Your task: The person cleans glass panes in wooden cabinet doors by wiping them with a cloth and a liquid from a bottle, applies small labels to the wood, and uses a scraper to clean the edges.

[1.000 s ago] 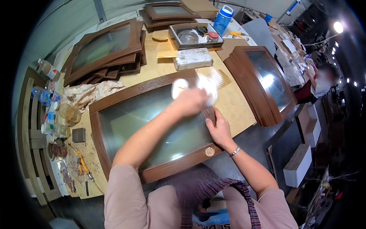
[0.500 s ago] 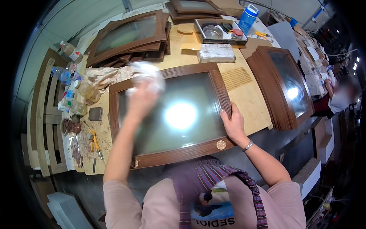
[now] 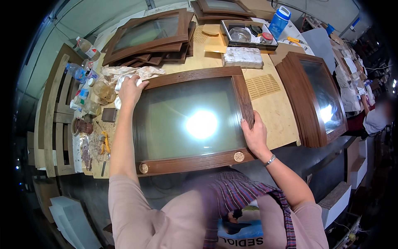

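A brown wood-framed glass door panel [image 3: 186, 166] lies in front of me, its lower edge reaching past the table's near side. Light glares off its glass, and two round tan spots mark the bottom rail. My left hand [image 3: 132, 92] is closed at the panel's upper left corner, with a white cloth [image 3: 118, 102] bunched under it and showing at its outer side. My right hand [image 3: 255, 133] grips the right side rail, thumb on top of the frame; its other fingers are partly hidden at the outer edge.
Stacked framed panels [image 3: 155, 31] lie at the far left; more panels [image 3: 296, 99] lean at the right. A crumpled rag [image 3: 141, 72], bottles [image 3: 89, 50] and a yellow-handled tool [image 3: 106, 142] sit left. Behind are a wrapped white block [image 3: 242, 57] and a tray [image 3: 248, 45]. Another person [image 3: 375, 118] is far right.
My left hand has moved with the white cloth from above the glass, leftward to the panel's upper left corner. My right hand keeps its grip on the right rail.
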A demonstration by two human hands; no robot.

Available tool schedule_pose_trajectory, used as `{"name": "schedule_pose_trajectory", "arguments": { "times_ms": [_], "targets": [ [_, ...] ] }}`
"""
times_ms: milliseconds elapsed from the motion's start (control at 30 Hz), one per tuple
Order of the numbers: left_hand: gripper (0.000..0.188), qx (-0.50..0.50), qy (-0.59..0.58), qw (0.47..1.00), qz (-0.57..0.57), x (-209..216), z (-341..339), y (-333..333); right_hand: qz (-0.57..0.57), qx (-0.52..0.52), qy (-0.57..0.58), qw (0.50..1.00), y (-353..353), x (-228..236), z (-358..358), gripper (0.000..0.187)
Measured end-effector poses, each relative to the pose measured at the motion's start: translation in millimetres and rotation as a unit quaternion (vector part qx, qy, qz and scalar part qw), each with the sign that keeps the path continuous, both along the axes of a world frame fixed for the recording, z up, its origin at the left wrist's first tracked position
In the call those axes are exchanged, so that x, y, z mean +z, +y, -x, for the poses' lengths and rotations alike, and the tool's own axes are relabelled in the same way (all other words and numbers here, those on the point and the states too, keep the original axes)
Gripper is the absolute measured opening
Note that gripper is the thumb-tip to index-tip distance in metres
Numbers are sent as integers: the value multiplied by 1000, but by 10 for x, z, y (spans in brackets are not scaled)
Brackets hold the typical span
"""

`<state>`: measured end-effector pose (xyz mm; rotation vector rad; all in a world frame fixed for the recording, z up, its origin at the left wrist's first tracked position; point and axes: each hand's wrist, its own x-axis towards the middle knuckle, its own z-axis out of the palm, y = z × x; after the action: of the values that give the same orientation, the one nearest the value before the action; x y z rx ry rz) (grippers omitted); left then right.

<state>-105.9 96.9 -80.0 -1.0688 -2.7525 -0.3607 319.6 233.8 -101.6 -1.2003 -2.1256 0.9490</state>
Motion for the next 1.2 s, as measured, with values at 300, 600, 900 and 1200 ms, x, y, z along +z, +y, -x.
{"name": "schedule_pose_trajectory", "arguments": {
  "times_ms": [300,600,900,1200],
  "targets": [
    [52,-9,-95,995,12,-105,208,47,6,1,-6,1000,-2,-30,-17,52],
    [49,15,-140,990,23,-5,212,98,13,3,3,1000,10,-48,-36,53],
    [55,-2,-144,990,4,-127,342,119,14,6,5,1000,27,-91,-48,58],
    [34,-128,-123,974,-138,-343,-370,416,90,-26,116,989,40,-46,-52,40]
  ]
}}
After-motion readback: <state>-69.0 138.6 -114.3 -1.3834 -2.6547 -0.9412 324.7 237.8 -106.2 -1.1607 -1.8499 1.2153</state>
